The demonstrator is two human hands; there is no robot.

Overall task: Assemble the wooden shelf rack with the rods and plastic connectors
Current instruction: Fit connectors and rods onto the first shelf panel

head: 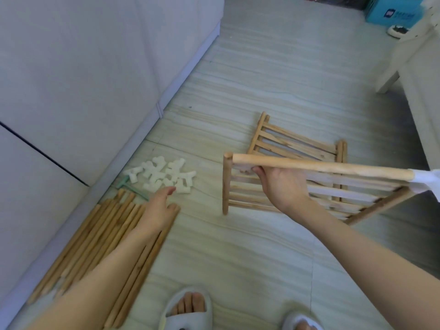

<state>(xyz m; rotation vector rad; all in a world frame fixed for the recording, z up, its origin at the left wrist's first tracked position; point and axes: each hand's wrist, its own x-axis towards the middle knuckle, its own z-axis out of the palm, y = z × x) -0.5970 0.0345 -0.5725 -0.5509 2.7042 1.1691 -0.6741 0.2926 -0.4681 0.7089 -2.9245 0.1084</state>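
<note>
My right hand (pixel 283 184) grips a slatted wooden shelf panel (pixel 238 194), held tilted above the floor. A long wooden rod (pixel 321 166) with a white plastic connector (pixel 426 178) on its right end lies along the panel's top edge. My left hand (pixel 158 206) reaches out with straight fingers over the rods, its fingertips at the edge of a pile of white plastic connectors (pixel 164 173). Several loose wooden rods (pixel 100 236) lie bundled on the floor under my left forearm. A second slatted panel (pixel 297 144) lies flat on the floor behind the held one.
A small green tool (pixel 129 184) lies beside the connectors. A white cabinet (pixel 83 79) runs along the left. A white furniture leg (pixel 388 82) stands at the right, a blue box (pixel 392 10) at the far back. My slippered feet (pixel 188 310) are at the bottom.
</note>
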